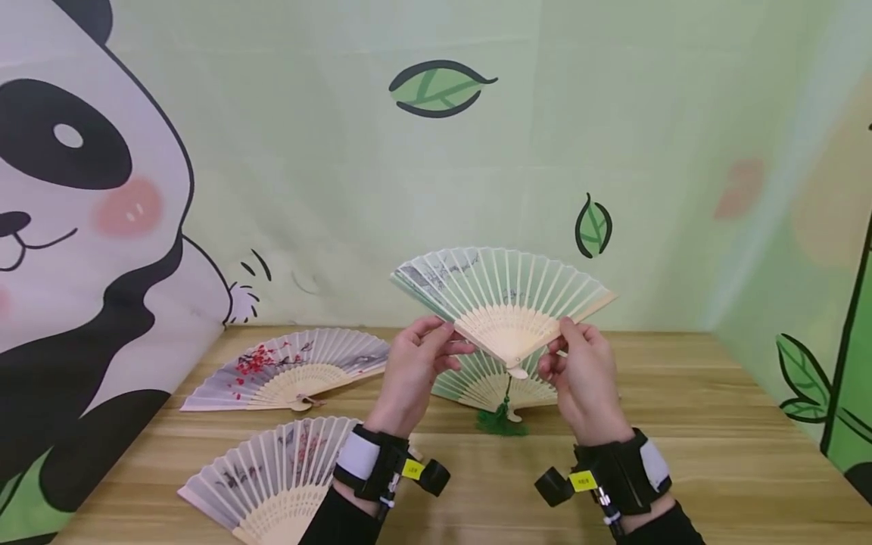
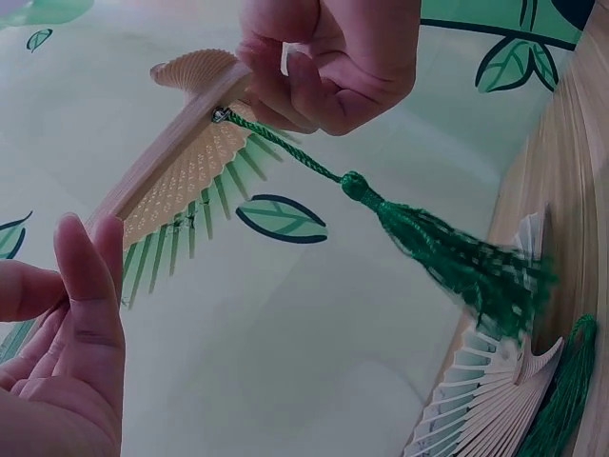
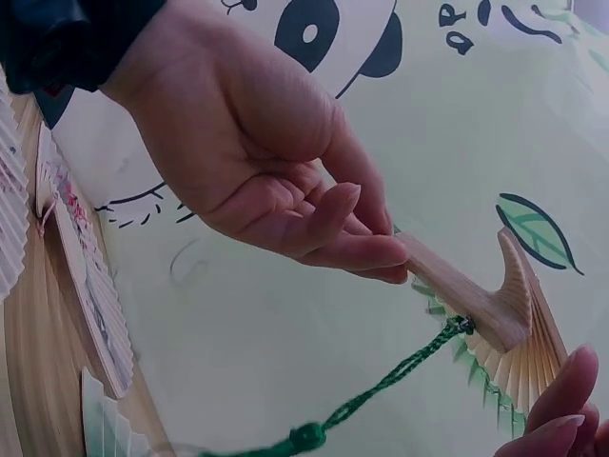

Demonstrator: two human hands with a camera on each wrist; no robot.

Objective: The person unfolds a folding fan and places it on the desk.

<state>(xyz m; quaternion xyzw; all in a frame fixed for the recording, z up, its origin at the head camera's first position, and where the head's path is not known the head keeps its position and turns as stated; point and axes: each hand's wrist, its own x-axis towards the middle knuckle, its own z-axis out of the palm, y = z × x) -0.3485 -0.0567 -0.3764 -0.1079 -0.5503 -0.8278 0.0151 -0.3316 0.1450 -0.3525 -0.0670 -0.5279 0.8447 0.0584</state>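
Observation:
A spread green folding fan with pale wooden ribs is held up above the table. My left hand pinches its left guard stick between thumb and fingers. On the other side, my right hand pinches the right guard stick. From the pivot end a green tassel hangs on a braided cord. Behind and below, a second green fan lies spread on the table, partly hidden by the held one; its own tassel shows in the left wrist view.
A spread purple fan with red blossoms lies on the wooden table at the left. Nearer the front lies another purplish fan, partly covered by my left forearm. A green panda-print backdrop stands behind.

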